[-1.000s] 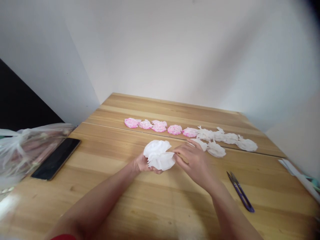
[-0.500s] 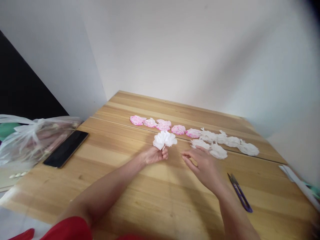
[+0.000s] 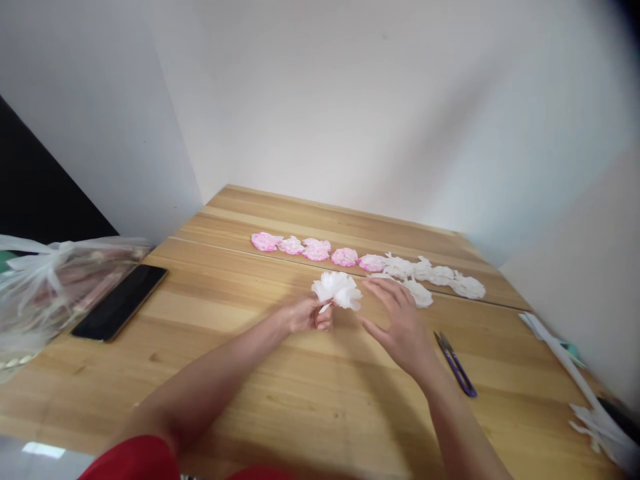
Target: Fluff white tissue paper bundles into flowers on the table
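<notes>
My left hand (image 3: pixel 309 315) is closed on the base of a white paper flower (image 3: pixel 338 289), its ruffled petals spread above the fingers. To the right of the flower, my right hand (image 3: pixel 397 323) is open, thumb and fingers apart, with nothing in it. Beyond both hands lies a row of flat ruffled flowers: several pink-edged ones (image 3: pixel 317 249) on the left and several white ones (image 3: pixel 469 287) on the right. My right fingers partly hide the nearer white flowers (image 3: pixel 419 293).
Purple-handled thread snips (image 3: pixel 455 365) lie right of my right forearm. A black phone (image 3: pixel 120 302) and a clear plastic bag (image 3: pixel 60 287) are at the left of the wooden table (image 3: pixel 280 400). White strips (image 3: pixel 560 353) lie along the right edge, and a wall (image 3: pixel 350 113) stands behind.
My right hand has opened, its fingers spreading beside the flower. The white flower has tilted to the right in my left hand. The view has shifted slightly to the right.
</notes>
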A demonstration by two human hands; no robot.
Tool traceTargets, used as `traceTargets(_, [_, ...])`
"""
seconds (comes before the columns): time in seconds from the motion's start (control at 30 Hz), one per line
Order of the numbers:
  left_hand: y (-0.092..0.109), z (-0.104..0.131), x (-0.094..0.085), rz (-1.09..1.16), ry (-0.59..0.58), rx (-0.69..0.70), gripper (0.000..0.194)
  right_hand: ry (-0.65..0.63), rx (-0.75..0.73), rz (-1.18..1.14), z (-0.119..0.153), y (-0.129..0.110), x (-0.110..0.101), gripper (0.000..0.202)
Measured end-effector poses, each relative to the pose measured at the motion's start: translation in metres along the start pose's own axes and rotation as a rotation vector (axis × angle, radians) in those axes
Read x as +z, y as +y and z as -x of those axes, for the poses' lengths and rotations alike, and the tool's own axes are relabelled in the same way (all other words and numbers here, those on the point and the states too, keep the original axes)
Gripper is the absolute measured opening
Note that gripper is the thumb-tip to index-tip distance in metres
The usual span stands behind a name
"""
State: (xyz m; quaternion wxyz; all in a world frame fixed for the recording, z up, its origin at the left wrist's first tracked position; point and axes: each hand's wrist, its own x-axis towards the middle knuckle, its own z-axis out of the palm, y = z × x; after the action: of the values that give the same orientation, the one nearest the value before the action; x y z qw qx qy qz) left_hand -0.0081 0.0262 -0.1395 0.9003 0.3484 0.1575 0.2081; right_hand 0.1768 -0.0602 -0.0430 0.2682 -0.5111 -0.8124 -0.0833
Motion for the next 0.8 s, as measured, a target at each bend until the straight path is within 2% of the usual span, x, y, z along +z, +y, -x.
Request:
traceTargets(0.2, [0.002,0.001,0.009,-0.158,0.080,0.013,0.030,0.011,-0.046,0.005,0.004,-0.009,0.002,0.052])
traceTargets(0.3, [0.003,0.003,0.011,-0.190,0.054,0.021,0.028,0.021,-0.041,0.020,0.009,-0.006,0.007,0.050])
traceTargets(0.43, [0.004,0.005,0.011,-0.174,0.003,0.001,0.027,-0.006,-0.019,0.056,0.012,-0.003,0.011,0.062])
traceTargets(0.6, [0.005,0.005,0.009,-0.155,0.018,-0.037,0.032,-0.037,0.030,0.012,0.018,-0.003,0.009,0.073])
traceTargets(0.7, [0.006,0.005,0.006,-0.169,-0.005,-0.028,0.035,-0.056,0.082,-0.109,0.026,0.003,0.009,0.066])
traceTargets(0.8, [0.006,0.006,0.006,-0.157,-0.039,-0.056,0.043,-0.024,0.188,-0.154,0.035,0.015,0.015,0.045])
